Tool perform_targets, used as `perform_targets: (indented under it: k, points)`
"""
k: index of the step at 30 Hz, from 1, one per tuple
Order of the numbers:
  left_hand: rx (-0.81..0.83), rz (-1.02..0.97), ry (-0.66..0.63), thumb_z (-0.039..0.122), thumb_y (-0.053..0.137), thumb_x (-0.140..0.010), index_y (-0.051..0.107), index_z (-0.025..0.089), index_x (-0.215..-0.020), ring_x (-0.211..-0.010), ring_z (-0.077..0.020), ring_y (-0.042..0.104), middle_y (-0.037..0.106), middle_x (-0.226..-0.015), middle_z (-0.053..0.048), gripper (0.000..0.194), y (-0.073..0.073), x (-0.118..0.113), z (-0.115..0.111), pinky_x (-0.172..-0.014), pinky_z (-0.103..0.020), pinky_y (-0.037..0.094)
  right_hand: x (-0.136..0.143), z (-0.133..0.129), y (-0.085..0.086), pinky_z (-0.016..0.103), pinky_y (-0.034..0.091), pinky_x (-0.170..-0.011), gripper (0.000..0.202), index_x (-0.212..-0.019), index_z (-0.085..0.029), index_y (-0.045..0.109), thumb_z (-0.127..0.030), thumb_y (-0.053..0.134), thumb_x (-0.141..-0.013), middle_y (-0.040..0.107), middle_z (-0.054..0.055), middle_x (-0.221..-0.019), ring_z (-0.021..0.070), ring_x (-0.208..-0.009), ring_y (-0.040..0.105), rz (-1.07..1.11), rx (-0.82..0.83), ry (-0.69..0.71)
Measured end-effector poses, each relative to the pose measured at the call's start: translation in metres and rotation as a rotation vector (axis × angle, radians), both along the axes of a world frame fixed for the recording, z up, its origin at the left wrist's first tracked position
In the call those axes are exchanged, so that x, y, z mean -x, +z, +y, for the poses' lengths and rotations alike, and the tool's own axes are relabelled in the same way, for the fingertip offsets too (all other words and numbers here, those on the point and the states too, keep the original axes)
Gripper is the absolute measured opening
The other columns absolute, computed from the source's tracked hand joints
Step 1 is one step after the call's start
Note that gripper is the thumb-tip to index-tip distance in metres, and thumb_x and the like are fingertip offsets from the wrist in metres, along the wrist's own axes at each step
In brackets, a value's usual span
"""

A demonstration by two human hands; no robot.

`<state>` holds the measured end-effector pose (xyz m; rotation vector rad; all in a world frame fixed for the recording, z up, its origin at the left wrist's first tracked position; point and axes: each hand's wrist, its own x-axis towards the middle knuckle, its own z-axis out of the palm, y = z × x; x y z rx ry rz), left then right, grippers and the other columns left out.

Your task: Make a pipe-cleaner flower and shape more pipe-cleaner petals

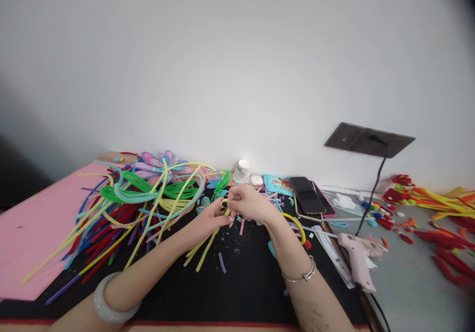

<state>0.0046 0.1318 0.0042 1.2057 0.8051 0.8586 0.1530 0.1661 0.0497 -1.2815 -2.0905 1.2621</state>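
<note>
My left hand and my right hand meet over the middle of the black mat. Both are closed, fingertips together, around pale yellow pipe cleaners whose ends hang below my left hand. A small bent yellow piece shows between the fingertips; its exact shape is hidden by the fingers. Close behind the hands lie green pipe-cleaner loops. To the left spreads a big pile of pipe cleaners in red, blue, yellow and purple, with green loops and a purple-pink flower on top.
A pink sheet covers the left side. Along the wall stand a white paper cup, a blue packet and a phone. A pink glue gun with a cord lies at right, near red and orange pipe-cleaner pieces.
</note>
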Motion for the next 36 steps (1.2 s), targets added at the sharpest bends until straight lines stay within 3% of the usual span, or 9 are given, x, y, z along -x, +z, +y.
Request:
perform_targets:
  k: [5, 9, 14, 18, 21, 25, 28, 31, 36]
  points:
    - [0.071, -0.001, -0.009, 0.026, 0.06, -0.073, 0.04, 0.023, -0.092, -0.044, -0.0053, 0.026, 0.038, -0.06, 0.01, 0.028, -0.004, 0.0, 0.001, -0.043, -0.018, 0.018, 0.004, -0.002, -0.005, 0.017, 0.034, -0.046, 0.011, -0.059, -0.015, 0.05, -0.01, 0.051, -0.069, 0.056, -0.003, -0.051, 0.0076, -0.049, 0.05, 0.025, -0.019, 0.011]
    - [0.081, -0.007, -0.02, 0.031, 0.057, -0.076, 0.036, 0.026, -0.1, -0.042, -0.0052, 0.021, 0.03, -0.057, 0.012, 0.032, -0.006, 0.0, 0.002, -0.042, -0.017, 0.015, 0.005, 0.001, -0.008, 0.017, 0.031, -0.045, 0.011, -0.058, -0.014, 0.051, -0.009, 0.051, -0.068, 0.054, -0.003, -0.052, 0.0069, -0.048, 0.047, 0.036, -0.002, -0.023]
    - [0.001, 0.075, 0.041, 0.032, 0.051, -0.08, 0.033, 0.025, -0.114, -0.042, -0.0065, 0.023, 0.03, -0.057, 0.011, 0.039, -0.01, -0.001, 0.004, -0.04, -0.017, 0.015, 0.004, 0.003, -0.005, 0.018, 0.021, -0.039, 0.011, -0.06, -0.012, 0.058, -0.017, 0.054, -0.069, 0.044, -0.006, -0.047, 0.0033, -0.039, 0.03, 0.039, 0.063, -0.071]
    - [-0.103, 0.128, 0.098, 0.031, 0.049, -0.083, 0.035, 0.022, -0.121, -0.049, -0.0081, 0.031, 0.037, -0.064, 0.007, 0.042, -0.011, -0.001, 0.003, -0.044, -0.018, 0.025, 0.004, 0.002, -0.004, 0.019, 0.016, -0.035, 0.015, -0.059, -0.014, 0.055, -0.024, 0.056, -0.07, 0.038, -0.008, -0.042, 0.0028, -0.034, 0.026, 0.08, 0.177, -0.073]
    - [-0.115, 0.112, 0.064, 0.032, 0.044, -0.085, 0.035, 0.022, -0.12, -0.052, -0.0088, 0.033, 0.036, -0.065, 0.007, 0.037, -0.013, -0.001, 0.002, -0.048, -0.019, 0.031, 0.002, 0.004, -0.006, 0.019, 0.014, -0.034, 0.019, -0.06, -0.015, 0.053, -0.028, 0.06, -0.07, 0.038, -0.009, -0.042, 0.0024, -0.033, 0.025, 0.153, 0.274, -0.039]
    - [-0.08, 0.113, 0.032, 0.036, 0.041, -0.087, 0.035, 0.024, -0.119, -0.043, -0.0076, 0.021, 0.025, -0.057, 0.01, 0.034, -0.015, 0.0, 0.002, -0.04, -0.019, 0.017, 0.0, 0.008, -0.009, 0.018, 0.01, -0.035, 0.023, -0.061, -0.016, 0.048, -0.031, 0.063, -0.071, 0.027, -0.013, -0.039, 0.0018, -0.033, 0.014, 0.348, 0.47, 0.042]
    - [-0.127, 0.13, 0.073, 0.038, 0.043, -0.087, 0.04, 0.023, -0.114, -0.043, -0.0072, 0.021, 0.026, -0.056, 0.009, 0.032, -0.012, 0.001, 0.002, -0.04, -0.019, 0.016, -0.001, 0.009, -0.008, 0.017, 0.009, -0.035, 0.03, -0.058, -0.018, 0.041, -0.032, 0.063, -0.071, 0.024, -0.014, -0.04, 0.0012, -0.035, 0.011, 0.482, 0.572, 0.027]
    - [-0.174, 0.152, 0.091, 0.04, 0.042, -0.087, 0.042, 0.021, -0.11, -0.044, -0.0072, 0.024, 0.029, -0.056, 0.009, 0.029, -0.006, 0.001, 0.0, -0.04, -0.019, 0.019, 0.0, 0.009, -0.006, 0.017, 0.009, -0.036, 0.031, -0.057, -0.018, 0.039, -0.03, 0.064, -0.069, 0.024, -0.014, -0.04, 0.0005, -0.034, 0.011, 0.544, 0.599, -0.009]
    - [-0.181, 0.128, 0.041, 0.041, 0.036, -0.091, 0.038, 0.022, -0.103, -0.041, -0.0066, 0.019, 0.021, -0.054, 0.011, 0.022, -0.004, 0.001, 0.0, -0.038, -0.018, 0.016, 0.004, 0.007, -0.006, 0.017, 0.008, -0.036, 0.029, -0.058, -0.019, 0.037, -0.028, 0.063, -0.068, 0.023, -0.014, -0.04, 0.001, -0.035, 0.011, 0.603, 0.57, -0.046]
